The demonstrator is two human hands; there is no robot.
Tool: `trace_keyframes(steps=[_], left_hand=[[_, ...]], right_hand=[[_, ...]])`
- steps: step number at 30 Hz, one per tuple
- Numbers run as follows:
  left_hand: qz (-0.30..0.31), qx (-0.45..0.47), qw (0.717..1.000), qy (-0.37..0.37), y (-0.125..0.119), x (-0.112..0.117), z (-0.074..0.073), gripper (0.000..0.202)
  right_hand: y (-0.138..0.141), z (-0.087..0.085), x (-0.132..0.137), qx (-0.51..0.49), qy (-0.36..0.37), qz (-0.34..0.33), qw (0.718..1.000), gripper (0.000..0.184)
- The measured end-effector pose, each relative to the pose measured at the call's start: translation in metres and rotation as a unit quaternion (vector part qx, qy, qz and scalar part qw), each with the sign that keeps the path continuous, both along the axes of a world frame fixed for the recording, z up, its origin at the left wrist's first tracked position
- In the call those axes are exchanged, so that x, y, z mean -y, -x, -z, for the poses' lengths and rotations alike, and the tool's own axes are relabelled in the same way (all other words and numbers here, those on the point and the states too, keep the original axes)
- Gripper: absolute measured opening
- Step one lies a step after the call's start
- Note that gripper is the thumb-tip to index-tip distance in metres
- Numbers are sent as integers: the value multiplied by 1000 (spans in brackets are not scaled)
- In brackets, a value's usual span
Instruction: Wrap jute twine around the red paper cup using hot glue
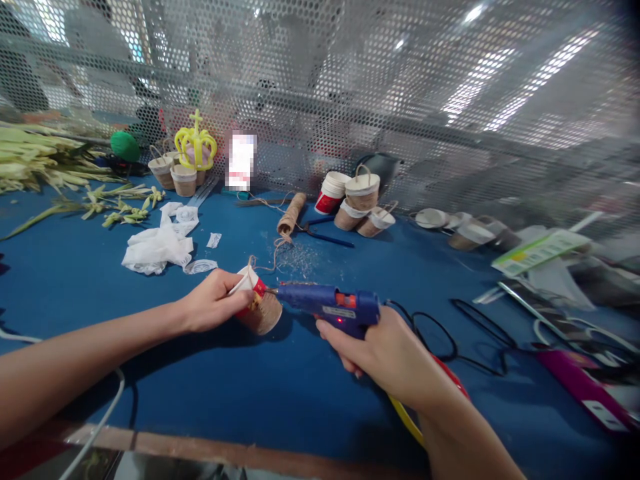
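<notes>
My left hand (217, 300) grips a paper cup (266, 315) by its rim, tilted on its side. Brown twine wraps the lower part of the cup, while a red and white band shows near the rim. In my right hand (373, 347) is a blue glue gun (325, 305) with a small red light lit. Its metal nozzle points left and meets the cup's side by the red band; whether it touches cannot be told. A strand of twine runs from the cup to a roll of twine (291, 213) behind it.
White lace (157, 250) lies left of the cup, near pale dried husks (47, 157). Blue scissors (327, 237) rest before several twine-wrapped cups (363, 193). Black cable (435, 337) and a purple power strip (583, 387) are at right. Perforated metal mesh (300, 80) backs the blue table.
</notes>
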State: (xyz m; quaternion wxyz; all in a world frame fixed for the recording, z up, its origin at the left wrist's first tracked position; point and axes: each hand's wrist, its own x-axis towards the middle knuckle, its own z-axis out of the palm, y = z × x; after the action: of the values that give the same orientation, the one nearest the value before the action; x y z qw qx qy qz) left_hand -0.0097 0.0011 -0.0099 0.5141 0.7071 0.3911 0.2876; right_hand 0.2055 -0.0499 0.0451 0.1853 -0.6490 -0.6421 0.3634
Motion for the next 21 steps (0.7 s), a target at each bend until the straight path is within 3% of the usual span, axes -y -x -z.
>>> trace_keyframes(steps=[9,21], left_hand=[[7,-4,1000,-2,1,1,-1,21],[-9,-2,1000,22,1,0,0,22]], right_hand=[[6,0,0,-9,-28,25,999,31],[5,-1,4,-1,9,9,1000,27]])
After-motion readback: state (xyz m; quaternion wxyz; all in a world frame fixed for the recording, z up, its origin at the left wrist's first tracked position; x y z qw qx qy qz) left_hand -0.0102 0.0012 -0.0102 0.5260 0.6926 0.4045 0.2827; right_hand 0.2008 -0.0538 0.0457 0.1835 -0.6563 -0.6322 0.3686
